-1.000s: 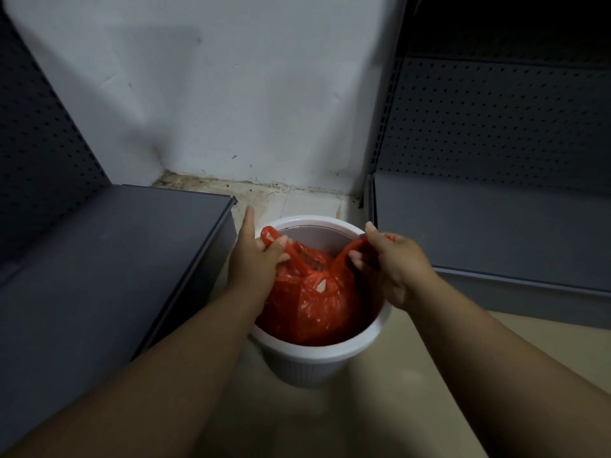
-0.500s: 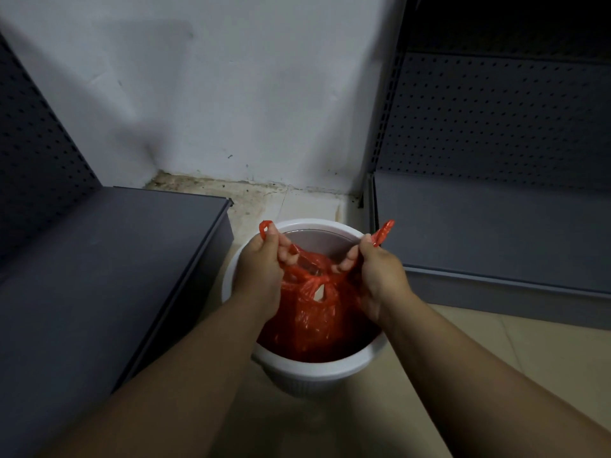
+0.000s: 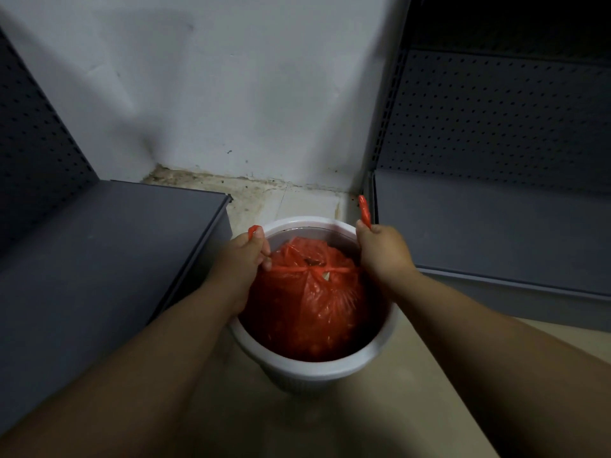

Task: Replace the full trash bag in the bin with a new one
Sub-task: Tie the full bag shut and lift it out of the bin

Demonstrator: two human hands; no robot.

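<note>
A full red trash bag (image 3: 310, 305) sits inside a round white bin (image 3: 317, 368) on the floor. Its two handles cross in a knot at the top middle and are stretched tight sideways. My left hand (image 3: 243, 256) grips the left handle over the bin's left rim, a red tip poking out above the fist. My right hand (image 3: 380, 249) grips the right handle at the right rim, with a red end sticking up from it.
A dark grey shelf base (image 3: 109, 259) stands close on the left and another (image 3: 489, 233) on the right, both with perforated back panels. A white wall (image 3: 231, 94) lies behind the bin. Beige floor tiles (image 3: 380, 418) stretch toward me.
My hands have pulled apart from the middle toward the bin's two rims, drawing the crossed handles tight into a knot over the bag.
</note>
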